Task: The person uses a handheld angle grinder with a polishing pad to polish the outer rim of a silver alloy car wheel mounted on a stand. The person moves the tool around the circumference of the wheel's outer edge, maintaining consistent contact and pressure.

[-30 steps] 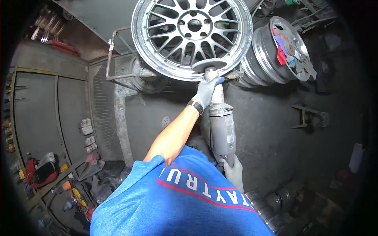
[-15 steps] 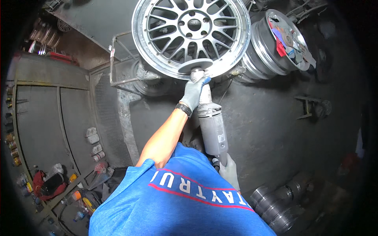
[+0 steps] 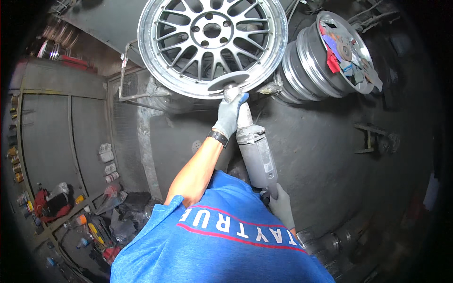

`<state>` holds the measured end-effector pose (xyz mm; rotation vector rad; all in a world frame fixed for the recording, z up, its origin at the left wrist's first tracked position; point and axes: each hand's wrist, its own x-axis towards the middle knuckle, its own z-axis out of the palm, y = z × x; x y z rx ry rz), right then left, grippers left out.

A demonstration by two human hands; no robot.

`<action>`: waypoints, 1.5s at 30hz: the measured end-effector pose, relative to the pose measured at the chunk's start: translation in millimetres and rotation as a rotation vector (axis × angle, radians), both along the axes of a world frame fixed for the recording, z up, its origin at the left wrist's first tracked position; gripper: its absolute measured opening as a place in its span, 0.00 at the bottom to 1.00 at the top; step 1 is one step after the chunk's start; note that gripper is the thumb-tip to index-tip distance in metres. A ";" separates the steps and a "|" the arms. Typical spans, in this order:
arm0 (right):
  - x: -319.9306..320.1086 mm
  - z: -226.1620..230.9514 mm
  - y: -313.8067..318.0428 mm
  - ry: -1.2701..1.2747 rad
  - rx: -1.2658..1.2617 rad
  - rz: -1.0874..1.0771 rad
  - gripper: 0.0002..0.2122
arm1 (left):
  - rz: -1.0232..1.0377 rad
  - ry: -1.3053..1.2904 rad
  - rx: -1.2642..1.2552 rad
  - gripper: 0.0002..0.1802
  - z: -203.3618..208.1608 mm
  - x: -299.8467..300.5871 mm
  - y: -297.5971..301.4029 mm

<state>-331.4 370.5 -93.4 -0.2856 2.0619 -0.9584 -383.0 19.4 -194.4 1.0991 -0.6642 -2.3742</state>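
Note:
My left hand (image 3: 227, 115), in a pale grey glove with blue on it, is wrapped round the front of a dusty grey angle grinder (image 3: 257, 162), just behind its head. The gloved right hand (image 3: 281, 205) grips the tool's rear end, close to my blue shirt. A flat grey disc (image 3: 222, 83) on the grinder's head lies over the lower lip of a silver multi-spoke car wheel (image 3: 200, 29). Whether the disc presses on the metal I cannot tell. The wheel's upper edge is cut off by the picture.
More silver rims (image 3: 302, 66) lie on their side at the right, with rags and worn discs in the nearest one. A bent metal frame (image 3: 123, 78) stands left of the wheel. Bags and bottles (image 3: 96, 231) crowd the lower left. A small metal stand (image 3: 370, 137) is at the far right.
The wheel has shifted left and slightly up in view, as have the disc and my left hand, slightly. Both hands keep their grip on the grinder.

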 end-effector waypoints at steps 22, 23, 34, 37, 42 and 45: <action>-80.5 39.5 17.6 0.192 0.097 0.099 0.17 | 0.103 0.173 0.052 0.17 5.8 -68.7 32.7; -66.9 30.8 17.1 0.202 0.080 0.085 0.18 | 0.094 0.175 0.041 0.17 1.2 -60.1 30.5; 29.4 2.5 -20.4 -0.035 -0.041 -0.030 0.20 | 0.047 -0.014 -0.158 0.19 -4.2 18.6 -9.5; 25.4 -0.1 -19.6 -0.075 -0.046 -0.019 0.20 | 0.044 -0.046 -0.164 0.20 -1.4 20.2 -12.0; -18.2 3.8 1.4 -0.040 0.000 0.023 0.18 | 0.050 -0.066 -0.056 0.19 13.6 -2.3 6.9; -67.3 19.6 15.8 0.045 0.050 0.094 0.17 | 0.127 0.008 -0.033 0.20 3.8 -34.1 25.7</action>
